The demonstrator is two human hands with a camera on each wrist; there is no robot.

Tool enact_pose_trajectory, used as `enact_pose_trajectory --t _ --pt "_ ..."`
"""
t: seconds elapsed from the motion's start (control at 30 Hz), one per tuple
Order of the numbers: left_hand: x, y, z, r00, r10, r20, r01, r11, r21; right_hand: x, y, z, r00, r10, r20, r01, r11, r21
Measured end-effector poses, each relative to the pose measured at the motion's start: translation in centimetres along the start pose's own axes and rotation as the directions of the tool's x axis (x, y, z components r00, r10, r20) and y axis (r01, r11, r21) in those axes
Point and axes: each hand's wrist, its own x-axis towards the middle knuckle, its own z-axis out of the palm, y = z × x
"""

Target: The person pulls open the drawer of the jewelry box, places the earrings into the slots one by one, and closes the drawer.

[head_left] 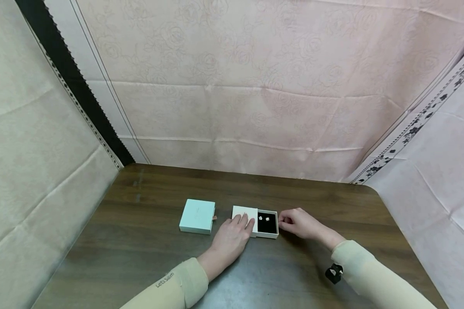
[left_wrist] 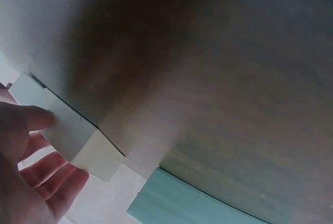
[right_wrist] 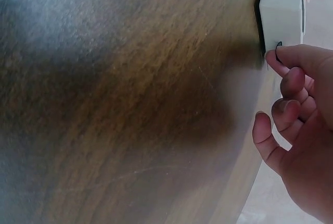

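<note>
A white sliding jewellery box (head_left: pixel 245 210) lies on the table with its drawer (head_left: pixel 272 235) pulled partway out to the right. Two small, shiny stud earrings (head_left: pixel 267 219) sit on the drawer's black insert (head_left: pixel 267 226). My left hand (head_left: pixel 232 238) holds the box's sleeve, fingers over the top; in the left wrist view the thumb presses the sleeve's near side (left_wrist: pixel 70 122). At the drawer's right end, my right hand (head_left: pixel 302 223) pinches a thin black ribbon loop (right_wrist: pixel 279 51) between thumb and forefinger. The other right fingers are loosely curled.
To the left of the white box lies a closed light teal box (head_left: pixel 197 214) with a small pinkish tab (head_left: pixel 214 217) on its right side. Both stand on a brown wooden table (head_left: pixel 147 253). Pale patterned cloth (head_left: pixel 236 116) hangs behind the table and along both sides.
</note>
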Motion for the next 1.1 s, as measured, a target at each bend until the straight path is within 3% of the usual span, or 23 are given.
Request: enact_pose_trajectory --t 1.1 --pt "0.1 0.1 -0.2 0.998 -0.006 0.066 0.006 1.000 -0.003 2.3 -1.3 1.3 0.996 -0.087 -0.005 0.087 0.996 -0.018"
